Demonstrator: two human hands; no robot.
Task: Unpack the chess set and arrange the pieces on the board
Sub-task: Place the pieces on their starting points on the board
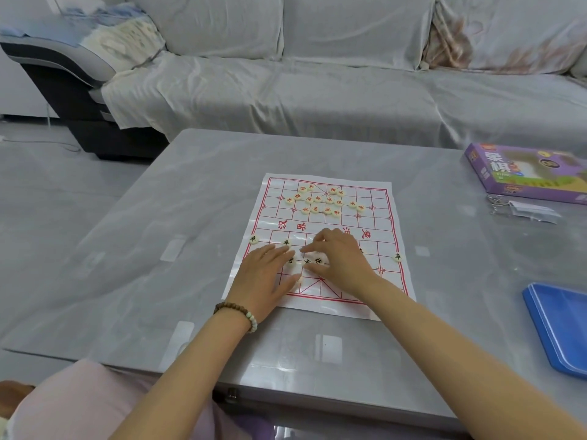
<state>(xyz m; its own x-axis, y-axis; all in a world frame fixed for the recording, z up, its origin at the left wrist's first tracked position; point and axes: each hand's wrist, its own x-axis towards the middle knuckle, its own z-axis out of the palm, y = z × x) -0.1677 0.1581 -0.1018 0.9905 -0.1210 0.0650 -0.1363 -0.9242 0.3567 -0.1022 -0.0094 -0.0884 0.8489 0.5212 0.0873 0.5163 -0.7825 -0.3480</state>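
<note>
On the grey worktop (190, 201), the xiangqi board (374, 223) lay open. Red pieces (324, 201) clustered unsorted on its far half, with few black soldiers (397, 256) placed on its near half. There the left hand (266, 274) lay flat and the right hand (340, 258) curled, grip unclear. Most arranging likely remained.

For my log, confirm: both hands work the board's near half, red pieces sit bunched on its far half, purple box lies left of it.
Not quite: the head view shows the purple box lying right of the board, not left. The rest holds.
</note>
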